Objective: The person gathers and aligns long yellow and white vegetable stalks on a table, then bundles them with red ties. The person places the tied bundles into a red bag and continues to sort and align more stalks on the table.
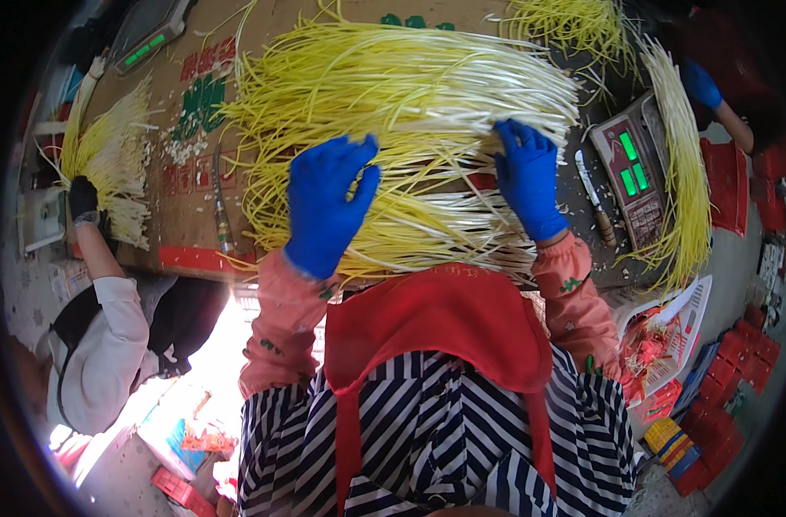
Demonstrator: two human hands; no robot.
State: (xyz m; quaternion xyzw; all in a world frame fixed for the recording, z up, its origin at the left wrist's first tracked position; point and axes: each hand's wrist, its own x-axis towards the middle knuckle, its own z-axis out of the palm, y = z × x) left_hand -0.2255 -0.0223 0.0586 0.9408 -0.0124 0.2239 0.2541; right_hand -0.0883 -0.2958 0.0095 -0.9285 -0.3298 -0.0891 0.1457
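A broad pile of long blanched chive-like stalks [393, 84] lies crosswise before me, yellow tips to the left and white ends to the right. Over its yellow side is my left hand [328, 200], in a blue glove, thumb and fingers apart with nothing seen between them. My right hand [529, 178], gloved alike, is at the white ends, its fingers curled down at the stalks. Whether it grips any of them is hidden. Nearer to me, a looser layer of stalks [432, 226] spreads beneath and between both hands, with gaps showing the surface below.
A wooden-handled knife [590, 184] and a digital scale [632, 174] lie right; stalks [680, 168] drape across the scale's far side. Another knife [220, 207] lies left on the cardboard [192, 161]. A co-worker's dark-gloved hand [84, 197] touches stalks at left; another person's blue-gloved hand [702, 84] shows right.
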